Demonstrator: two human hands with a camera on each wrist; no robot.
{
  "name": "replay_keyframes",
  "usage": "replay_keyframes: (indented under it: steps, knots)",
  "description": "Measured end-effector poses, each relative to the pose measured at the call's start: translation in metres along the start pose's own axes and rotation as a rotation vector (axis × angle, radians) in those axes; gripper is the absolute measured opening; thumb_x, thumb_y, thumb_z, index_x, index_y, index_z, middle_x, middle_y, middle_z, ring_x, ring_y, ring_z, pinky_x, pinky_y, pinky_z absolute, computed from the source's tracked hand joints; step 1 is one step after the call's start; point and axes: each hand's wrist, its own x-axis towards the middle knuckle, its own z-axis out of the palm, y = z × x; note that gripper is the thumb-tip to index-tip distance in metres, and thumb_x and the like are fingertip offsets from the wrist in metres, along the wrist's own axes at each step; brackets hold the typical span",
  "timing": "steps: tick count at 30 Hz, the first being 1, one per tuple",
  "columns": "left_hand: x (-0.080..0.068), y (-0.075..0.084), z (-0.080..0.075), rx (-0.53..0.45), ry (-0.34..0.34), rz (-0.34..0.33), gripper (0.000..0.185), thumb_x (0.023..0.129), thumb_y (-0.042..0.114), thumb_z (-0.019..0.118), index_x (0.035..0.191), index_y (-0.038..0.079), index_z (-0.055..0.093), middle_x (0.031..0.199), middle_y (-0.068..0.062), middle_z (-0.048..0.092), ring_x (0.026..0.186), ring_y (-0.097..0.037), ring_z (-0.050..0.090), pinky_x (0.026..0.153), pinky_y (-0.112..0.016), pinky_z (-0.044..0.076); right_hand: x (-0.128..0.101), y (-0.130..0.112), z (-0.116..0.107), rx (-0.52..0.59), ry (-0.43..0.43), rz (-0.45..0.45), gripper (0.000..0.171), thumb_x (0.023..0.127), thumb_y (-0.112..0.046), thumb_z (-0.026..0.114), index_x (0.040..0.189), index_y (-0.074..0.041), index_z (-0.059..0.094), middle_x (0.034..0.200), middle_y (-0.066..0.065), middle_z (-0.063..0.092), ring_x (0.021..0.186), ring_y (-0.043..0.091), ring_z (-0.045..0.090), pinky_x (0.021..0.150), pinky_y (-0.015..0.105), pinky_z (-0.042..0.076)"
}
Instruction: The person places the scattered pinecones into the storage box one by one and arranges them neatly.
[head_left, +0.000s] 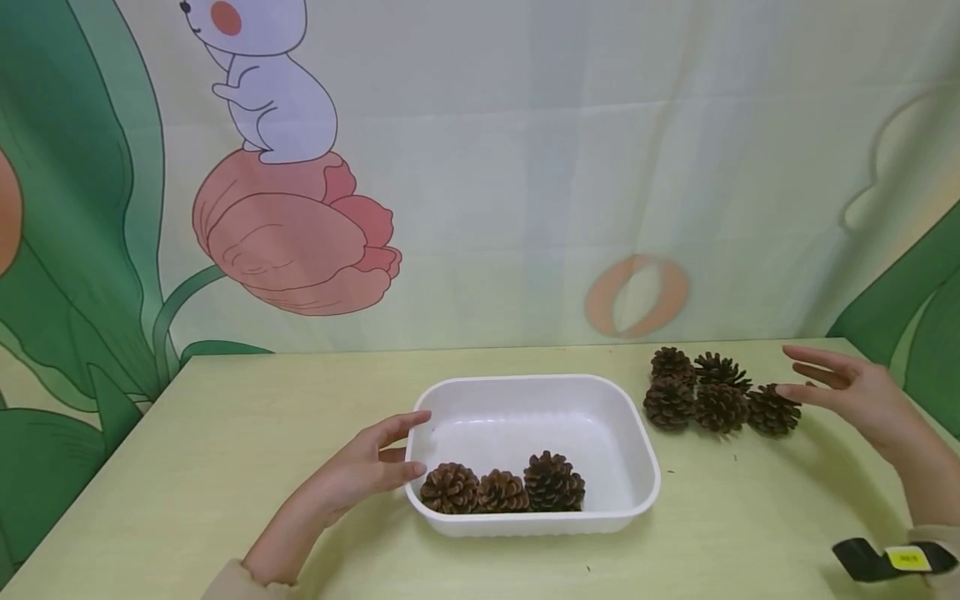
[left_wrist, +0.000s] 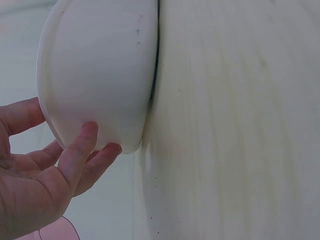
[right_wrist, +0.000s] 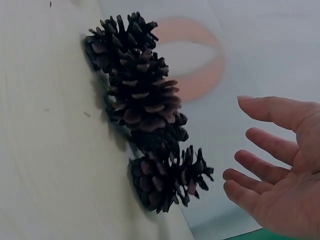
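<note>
Left fingers [left_wrist: 79, 147] grip the white tray [head_left: 525, 524], right fingers [right_wrist: 275, 111] spread empty beside pinecones [head_left: 722, 408], yellow label [head_left: 907, 558] on black strap [head_left: 858, 561] illegible.

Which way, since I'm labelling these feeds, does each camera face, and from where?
Head: on the head, facing forward and down at the white tray and pine cones; left hand, right hand and forearms show.
Left wrist: worn there, facing the tray's outer wall; left hand shows.
Right wrist: worn there, facing loose cones; right hand shows.
Head and left wrist share the tray.
</note>
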Motion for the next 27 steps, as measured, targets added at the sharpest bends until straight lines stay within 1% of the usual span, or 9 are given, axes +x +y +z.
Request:
replay_keyframes:
  steps: [3, 5, 8, 10, 12, 17, 19, 24, 27]
  knots:
    - [0.0, 0.001, 0.0, 0.004, 0.003, -0.004, 0.063, 0.083, 0.005, 0.062, 0.139, 0.006, 0.034, 0.139, -0.023, 0.032, 0.123, -0.041, 0.041, 0.092, -0.041, 0.048, 0.009, 0.023, -0.003, 0.009, -0.022, 0.019, 0.067, 0.085, -0.035, 0.062, 0.142, -0.023, 0.029, 0.141, -0.011, 0.034, 0.128, 0.024, 0.039, 0.099, 0.047, 0.037]
    - [0.0, 0.001, 0.0, 0.004, 0.003, -0.006, 0.063, 0.083, 0.005, 0.063, 0.139, 0.006, 0.034, 0.139, -0.023, 0.032, 0.123, -0.041, 0.041, 0.092, -0.041, 0.048, 0.016, 0.042, -0.004, -0.021, -0.015, 0.035, 0.068, 0.083, -0.039, 0.063, 0.141, -0.026, 0.031, 0.137, -0.018, 0.038, 0.12, -0.002, 0.044, 0.089, 0.026, 0.043]
    - [0.0, 0.001, 0.0, 0.003, 0.005, -0.006, 0.063, 0.083, 0.006, 0.063, 0.138, 0.006, 0.034, 0.139, -0.023, 0.032, 0.123, -0.041, 0.041, 0.092, -0.041, 0.048, 0.025, 0.065, -0.006, 0.003, -0.05, 0.055, 0.072, 0.082, -0.042, 0.063, 0.142, -0.023, 0.029, 0.14, -0.017, 0.035, 0.121, -0.005, 0.041, 0.097, 0.046, 0.039]
    - [0.0, 0.001, 0.0, 0.0, 0.001, -0.003, 0.063, 0.082, 0.006, 0.063, 0.138, 0.006, 0.034, 0.139, -0.023, 0.032, 0.123, -0.041, 0.041, 0.092, -0.041, 0.048, 0.03, 0.081, -0.006, -0.024, -0.049, 0.07, 0.074, 0.08, -0.047, 0.063, 0.142, -0.026, 0.029, 0.135, -0.024, 0.035, 0.107, -0.021, 0.039, 0.095, 0.044, 0.041]
    - [-0.001, 0.001, 0.0, -0.006, -0.007, 0.003, 0.063, 0.082, 0.006, 0.063, 0.139, 0.006, 0.034, 0.139, -0.024, 0.031, 0.123, -0.041, 0.041, 0.092, -0.041, 0.048, 0.033, 0.091, -0.007, -0.018, -0.078, 0.076, 0.077, 0.08, -0.048, 0.062, 0.144, -0.024, 0.025, 0.144, -0.015, 0.03, 0.106, -0.02, 0.04, 0.095, 0.061, 0.032]
    - [-0.001, 0.0, -0.001, -0.016, -0.023, 0.013, 0.064, 0.082, 0.006, 0.063, 0.139, 0.005, 0.033, 0.141, -0.024, 0.03, 0.124, -0.042, 0.04, 0.092, -0.041, 0.047, 0.027, 0.08, -0.005, -0.047, -0.119, 0.086, 0.08, 0.082, -0.048, 0.061, 0.145, -0.017, 0.022, 0.149, 0.004, 0.025, 0.109, -0.005, 0.047, 0.091, 0.055, 0.04]
    - [-0.001, 0.001, -0.001, -0.017, -0.024, 0.013, 0.064, 0.082, 0.006, 0.063, 0.139, 0.005, 0.033, 0.141, -0.024, 0.029, 0.124, -0.042, 0.04, 0.092, -0.041, 0.047, 0.021, 0.065, -0.003, -0.041, -0.121, 0.101, 0.079, 0.082, -0.045, 0.062, 0.144, -0.015, 0.023, 0.142, -0.004, 0.035, 0.105, -0.004, 0.05, 0.088, 0.041, 0.047]
    - [-0.001, 0.0, -0.001, -0.016, -0.022, 0.013, 0.064, 0.083, 0.006, 0.063, 0.139, 0.005, 0.033, 0.141, -0.024, 0.029, 0.124, -0.041, 0.04, 0.093, -0.041, 0.047, 0.007, 0.036, 0.002, -0.061, -0.151, 0.092, 0.077, 0.084, -0.039, 0.061, 0.142, -0.004, 0.025, 0.14, 0.014, 0.037, 0.09, -0.018, 0.044, 0.078, 0.026, 0.05]
    - [-0.001, 0.0, -0.001, -0.016, -0.024, 0.015, 0.063, 0.083, 0.006, 0.062, 0.139, 0.005, 0.033, 0.141, -0.024, 0.03, 0.124, -0.041, 0.041, 0.092, -0.041, 0.047, 0.003, 0.028, 0.004, -0.074, -0.179, 0.078, 0.077, 0.086, -0.038, 0.06, 0.141, 0.002, 0.023, 0.141, 0.032, 0.022, 0.108, 0.011, 0.051, 0.083, 0.035, 0.05]
